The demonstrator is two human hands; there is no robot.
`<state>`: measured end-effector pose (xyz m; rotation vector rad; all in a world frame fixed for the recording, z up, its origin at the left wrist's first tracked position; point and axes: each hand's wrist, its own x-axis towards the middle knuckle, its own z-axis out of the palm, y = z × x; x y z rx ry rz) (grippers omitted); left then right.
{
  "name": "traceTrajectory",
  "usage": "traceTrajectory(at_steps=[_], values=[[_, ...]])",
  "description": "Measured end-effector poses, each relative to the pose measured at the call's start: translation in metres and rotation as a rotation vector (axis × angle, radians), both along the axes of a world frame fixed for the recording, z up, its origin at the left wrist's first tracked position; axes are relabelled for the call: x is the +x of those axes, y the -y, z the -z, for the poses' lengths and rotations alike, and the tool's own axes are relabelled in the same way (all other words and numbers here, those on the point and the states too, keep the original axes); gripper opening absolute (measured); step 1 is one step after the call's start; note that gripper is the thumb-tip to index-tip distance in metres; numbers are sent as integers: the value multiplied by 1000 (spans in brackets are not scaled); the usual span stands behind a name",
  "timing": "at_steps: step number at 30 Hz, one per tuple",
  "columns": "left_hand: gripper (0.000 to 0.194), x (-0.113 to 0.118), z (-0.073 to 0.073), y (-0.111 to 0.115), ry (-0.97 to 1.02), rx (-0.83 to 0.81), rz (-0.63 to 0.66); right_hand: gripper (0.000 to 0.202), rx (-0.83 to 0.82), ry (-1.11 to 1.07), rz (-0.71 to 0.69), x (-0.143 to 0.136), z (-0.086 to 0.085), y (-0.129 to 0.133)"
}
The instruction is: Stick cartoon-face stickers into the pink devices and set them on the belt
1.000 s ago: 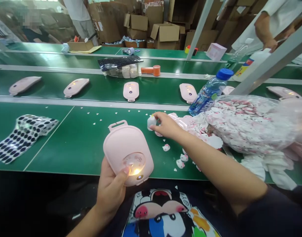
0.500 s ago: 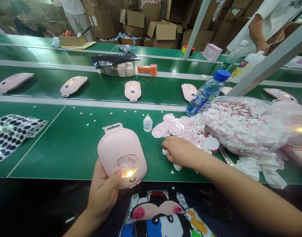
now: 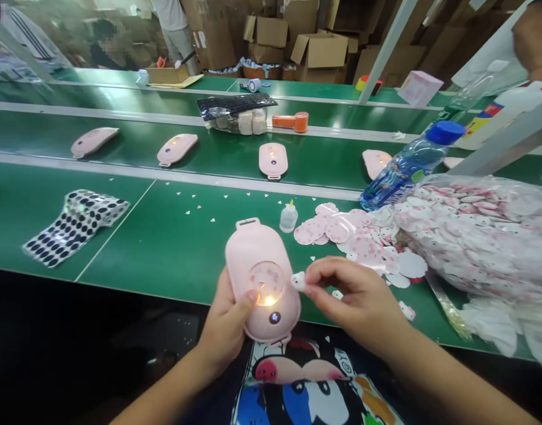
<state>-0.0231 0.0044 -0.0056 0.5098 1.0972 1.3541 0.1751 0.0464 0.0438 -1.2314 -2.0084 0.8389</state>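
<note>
A pink rounded plastic device (image 3: 257, 248) with a lit round window and a small glowing display is gripped in my left hand (image 3: 224, 327), thumb on its front. Beside its right edge, my right hand (image 3: 351, 295) pinches a small white cat-face sticker (image 3: 298, 281) between thumb and fingertips. Behind that hand lies a loose pile of pink and white round pieces (image 3: 328, 227). A small clear dropper bottle (image 3: 289, 217) with a yellow tip stands beyond the device. Several tiny white triangles are scattered on the green surface.
A clear bag full of printed pieces (image 3: 466, 230) lies at the right, with a blue-capped bottle (image 3: 408, 165) leaning behind it. Several pink devices (image 3: 273, 160) lie along the green belt (image 3: 227, 156). At left is a sheet of black dots (image 3: 76, 227). A metal post (image 3: 386, 50) rises behind.
My right hand has lifted from the pile, bringing a small cat-face sticker to the device's right edge. My left hand still holds the device. The view has turned slightly left.
</note>
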Motion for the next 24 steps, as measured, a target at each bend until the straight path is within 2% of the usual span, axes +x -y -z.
traceTrajectory(at_steps=[2,3,7,11,14,18,24], values=[[63,6,2,1,52,43,93,7,90,-145,21,-13,0,8],[65,8,2,2,75,62,126,8,139,-145,13,-19,1,10],[69,12,3,4,112,102,167,7,334,-24,-24,-29,9,12],[68,12,1,5,97,113,192,9,500,122,58,-26,11,15],[66,13,-1,5,90,122,211,16,603,211,-2,-23,11,18],[65,12,-1,6,66,145,248,17,541,350,-1,-22,10,18],[63,7,4,8,48,138,257,15,398,215,-10,-22,7,16]])
